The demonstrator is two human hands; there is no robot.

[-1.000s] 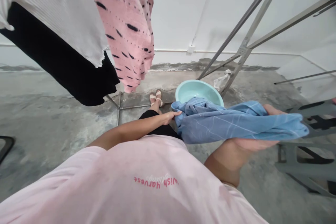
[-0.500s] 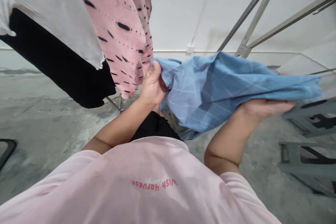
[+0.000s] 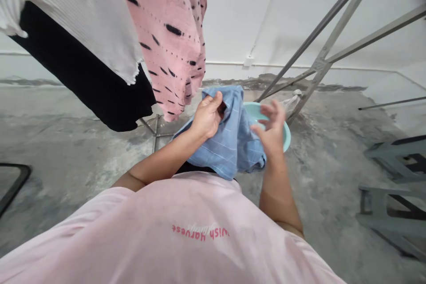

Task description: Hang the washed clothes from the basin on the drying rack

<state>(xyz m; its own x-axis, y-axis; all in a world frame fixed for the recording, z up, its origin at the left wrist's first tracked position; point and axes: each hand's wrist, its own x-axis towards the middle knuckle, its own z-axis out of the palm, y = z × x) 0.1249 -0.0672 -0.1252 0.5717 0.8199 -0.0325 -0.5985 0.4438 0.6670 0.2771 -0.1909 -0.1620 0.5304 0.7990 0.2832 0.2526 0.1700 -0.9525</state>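
Note:
A blue garment [image 3: 216,151] with thin white check lines hangs in folds in front of my body; its exact kind I cannot make out. My left hand [image 3: 208,117] is closed around its upper edge, thumb on top. Just right of the cloth, my right hand [image 3: 272,131] is raised with fingers apart and slightly curled, holding nothing and a little blurred. Behind that hand, a light turquoise basin [image 3: 286,135] stands on the floor, partly covered by the hand and the cloth.
Pink black-marked cloth [image 3: 173,40], white ribbed cloth [image 3: 83,22] and black cloth [image 3: 83,80] hang at upper left. A metal rack frame [image 3: 321,64] crosses the upper right. Grey plastic stools [image 3: 379,208] stand at right. A black curved bar [image 3: 25,171] is at far left.
My right hand has let go of the garment and moved left. The cloth, stretched out to the right before, now hangs down from my left hand. The basin has come into sight.

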